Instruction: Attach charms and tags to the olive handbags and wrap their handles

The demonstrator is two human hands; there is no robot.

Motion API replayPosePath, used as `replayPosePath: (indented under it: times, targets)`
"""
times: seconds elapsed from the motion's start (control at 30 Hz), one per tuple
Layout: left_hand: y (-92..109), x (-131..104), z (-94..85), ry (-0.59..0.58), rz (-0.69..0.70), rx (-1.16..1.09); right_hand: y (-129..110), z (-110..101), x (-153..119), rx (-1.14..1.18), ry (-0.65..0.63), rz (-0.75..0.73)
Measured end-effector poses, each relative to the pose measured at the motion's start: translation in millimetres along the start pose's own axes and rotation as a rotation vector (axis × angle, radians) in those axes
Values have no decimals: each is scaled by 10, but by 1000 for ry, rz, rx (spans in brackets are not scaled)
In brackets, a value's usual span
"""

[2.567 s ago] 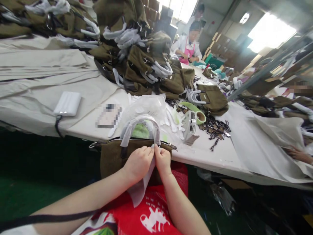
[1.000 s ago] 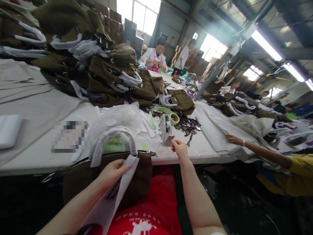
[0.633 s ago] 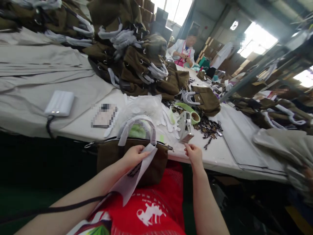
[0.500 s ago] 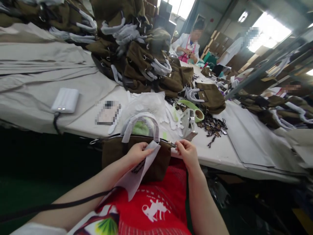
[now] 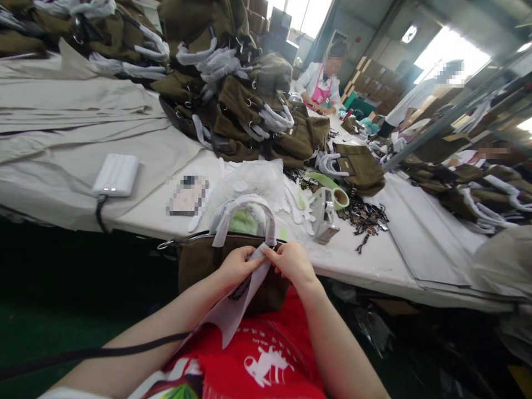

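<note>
A brown handbag [image 5: 195,265] with white-wrapped handles [image 5: 249,200] leans at the table edge in front of me, its zip running along the top. Across its front hangs a strip of white wrapping sheet [image 5: 236,318]. My left hand [image 5: 241,265] is closed on the upper part of this sheet, thumb on top. Beside it, my right hand [image 5: 291,260] pinches at the sheet's top end near the handle base; the fingertips of both hands nearly meet. Part of a dark chain or cord shows behind the sheet.
Brown bags [image 5: 236,111] are heaped at the back. On the table lie a white power bank [image 5: 116,174], a phone [image 5: 188,195], a tape dispenser [image 5: 324,213], a green tape roll [image 5: 341,198] and dark chain pieces [image 5: 368,219]. A person [image 5: 320,83] in a pink apron works farther back.
My right hand has left the zip's right end and moved left to the white sheet beside my left hand. My left hand has kept its hold.
</note>
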State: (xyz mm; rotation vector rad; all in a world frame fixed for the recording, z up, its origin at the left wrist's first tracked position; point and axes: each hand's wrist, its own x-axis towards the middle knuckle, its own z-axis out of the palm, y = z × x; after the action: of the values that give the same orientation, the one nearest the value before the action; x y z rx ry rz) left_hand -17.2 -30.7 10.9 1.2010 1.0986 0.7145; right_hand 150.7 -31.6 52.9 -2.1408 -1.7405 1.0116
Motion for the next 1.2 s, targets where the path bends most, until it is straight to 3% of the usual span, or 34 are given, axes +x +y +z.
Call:
replayPosePath:
  times: [0.1, 0.27, 0.33, 0.43, 0.57, 0.63, 0.7, 0.83, 0.97, 1.2]
  targets:
    - [54, -11, -64, -83, -92, -196, 30, 114, -24, 150, -2, 27]
    - [112, -7, -220, -269, -180, -253, 189, 426, -215, 1003, -22, -33]
    - [115, -23, -251, -275, -157, -191, 222, 458, -301, 1168, -105, -41]
    - [127, -75, -233, -236, -56, 45, 193, 416, -323, 1074, -146, 49]
    - [173, -145, -138, -65, 146, 478, 76, 371, -157, 542, 81, 66]
    - [198, -160, -120, -19, 186, 547, 46, 363, -89, 400, 159, 30]
    - [216, -174, -153, -31, 162, 491, 53, 349, -91, 512, 108, 21]
    - [221, -283, -342, -148, 87, 410, 119, 365, -276, 928, -174, 9]
    - [188, -485, -453, -226, 25, 533, 109, 588, -433, 970, -356, 46]
    - [134, -664, -317, -40, 138, 857, -73, 976, -359, 920, -134, 102]
